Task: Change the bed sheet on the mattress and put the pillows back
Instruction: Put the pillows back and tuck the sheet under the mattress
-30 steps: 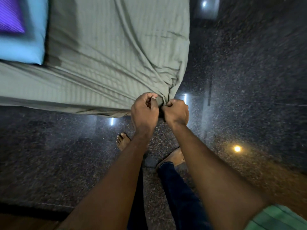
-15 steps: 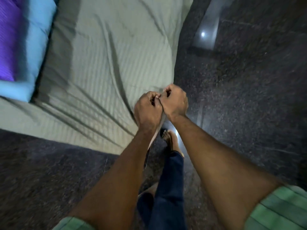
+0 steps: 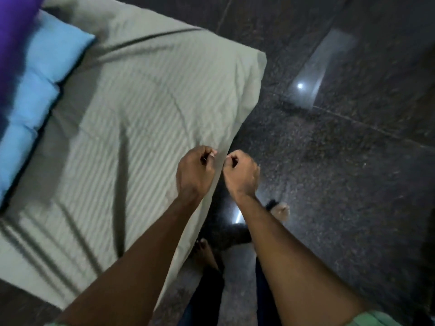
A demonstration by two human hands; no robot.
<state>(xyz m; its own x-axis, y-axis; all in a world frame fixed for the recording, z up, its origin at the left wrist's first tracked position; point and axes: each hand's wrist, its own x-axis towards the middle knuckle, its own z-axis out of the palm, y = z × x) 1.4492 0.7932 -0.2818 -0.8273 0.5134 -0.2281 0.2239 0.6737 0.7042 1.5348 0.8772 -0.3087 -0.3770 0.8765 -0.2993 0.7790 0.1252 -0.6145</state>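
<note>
A pale green striped bed sheet covers the mattress and fills the left half of the head view, its corner hanging at the upper middle. My left hand is curled over the sheet's right edge and pinches the cloth between thumb and fingers. My right hand is curled in a fist just off that edge, its fingertips at the hem, apparently pinching it. Several light blue pillows lie in a row along the far left side of the bed.
A purple cloth lies beyond the pillows at the top left. Dark speckled stone floor with bright light reflections fills the right side. My bare feet stand on it close to the bed's edge.
My hands were pressed together on the gathered sheet corner; now they are slightly apart along the edge. The view has swung, so the bed sits further left and the sheet lies flatter.
</note>
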